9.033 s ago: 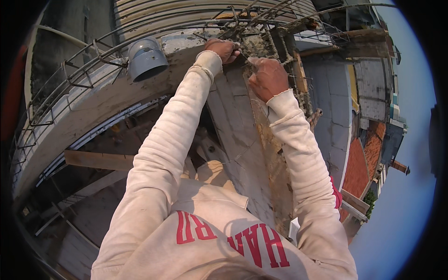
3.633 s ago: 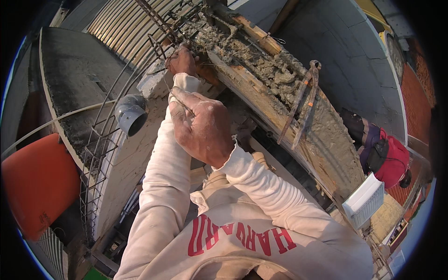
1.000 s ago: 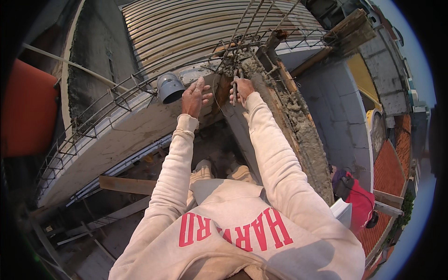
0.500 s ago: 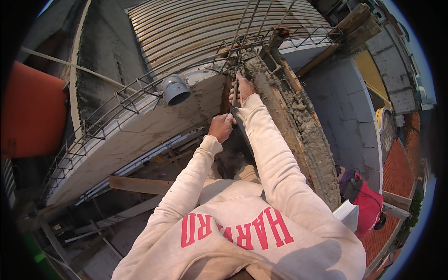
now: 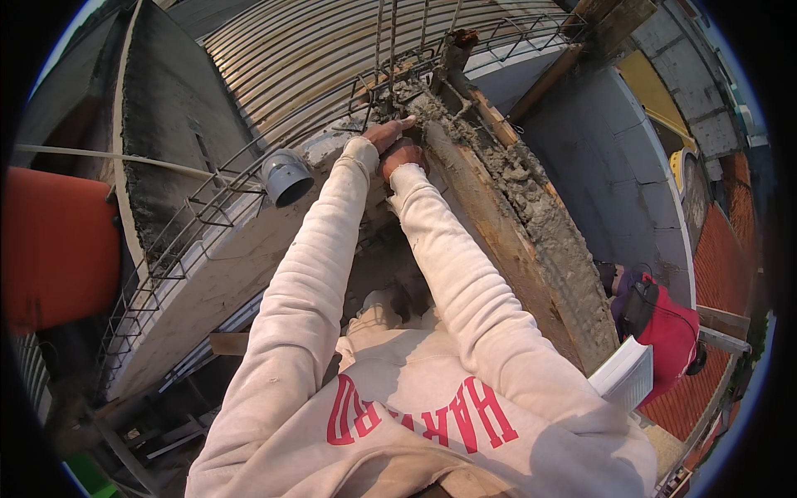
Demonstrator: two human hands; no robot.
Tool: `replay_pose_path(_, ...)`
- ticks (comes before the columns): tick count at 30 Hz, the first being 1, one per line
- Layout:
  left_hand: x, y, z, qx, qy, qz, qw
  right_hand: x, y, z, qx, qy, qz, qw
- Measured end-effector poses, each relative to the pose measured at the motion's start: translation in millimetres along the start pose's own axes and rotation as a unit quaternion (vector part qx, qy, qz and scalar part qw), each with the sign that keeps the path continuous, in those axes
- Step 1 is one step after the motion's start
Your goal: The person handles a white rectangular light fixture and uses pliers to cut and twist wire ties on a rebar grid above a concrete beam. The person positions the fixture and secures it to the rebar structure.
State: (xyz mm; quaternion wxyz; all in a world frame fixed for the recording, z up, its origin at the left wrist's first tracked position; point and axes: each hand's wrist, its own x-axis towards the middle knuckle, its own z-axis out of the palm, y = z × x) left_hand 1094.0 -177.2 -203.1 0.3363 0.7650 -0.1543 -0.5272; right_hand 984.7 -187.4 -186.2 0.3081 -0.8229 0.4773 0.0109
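Both my hands are together at the corner where the wall meets the wood-sided concrete beam (image 5: 531, 212). My left hand (image 5: 387, 136) lies on top at the corner, one digit stretched right toward the wet concrete and the other fingers curled out of sight. Just below and to its right, my right hand (image 5: 403, 155) is closed, and what it grips is hidden. Thin upright steel bars (image 5: 393, 46) rise right behind the hands. A horizontal rebar cage (image 5: 212, 203) runs along the wall top (image 5: 191, 274) to the left. A grey plastic pipe elbow (image 5: 286, 177) sticks out beside it.
Corrugated roofing (image 5: 282, 62) lies beyond the corner. An orange tank (image 5: 62, 249) stands at far left. A person in a red top (image 5: 668, 340) is at the lower right, near a grey block wall (image 5: 610, 174). Wooden boards (image 5: 228, 343) lie in the space below.
My left hand has moved up to the corner, above the right hand. The right hand has shifted lower and left in the picture, and the dark bar it held is now hidden. The view has turned slightly.
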Motion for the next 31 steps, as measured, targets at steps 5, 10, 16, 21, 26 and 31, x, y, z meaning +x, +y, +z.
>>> replay_pose_path(5, 32, 7, 5, 0.362, 0.036, 0.082, 0.928, -28, 13, -8, 0.043, 0.023, -0.008, 0.999)
replay_pose_path(10, 6, 8, 13, -0.050, -0.100, 0.038, 0.993, -29, 55, -31, 0.688, -0.178, 0.051, 0.702)
replay_pose_path(16, 21, -15, 2, -0.339, -0.266, -0.009, 0.902, -11, 43, -15, 0.802, -0.309, 0.083, 0.504)
replay_pose_path(21, 56, -11, -14, -0.261, -0.168, -0.085, 0.947, -22, -20, -58, 0.131, -0.114, 0.022, 0.985)
replay_pose_path(26, 46, 7, -4, 0.340, -0.057, 0.288, 0.893, -18, -6, -51, 0.080, -0.044, 0.030, 0.995)
replay_pose_path(31, 45, 3, -3, 0.077, -0.055, 0.126, 0.988, -17, 33, -48, 0.584, -0.275, 0.108, 0.756)
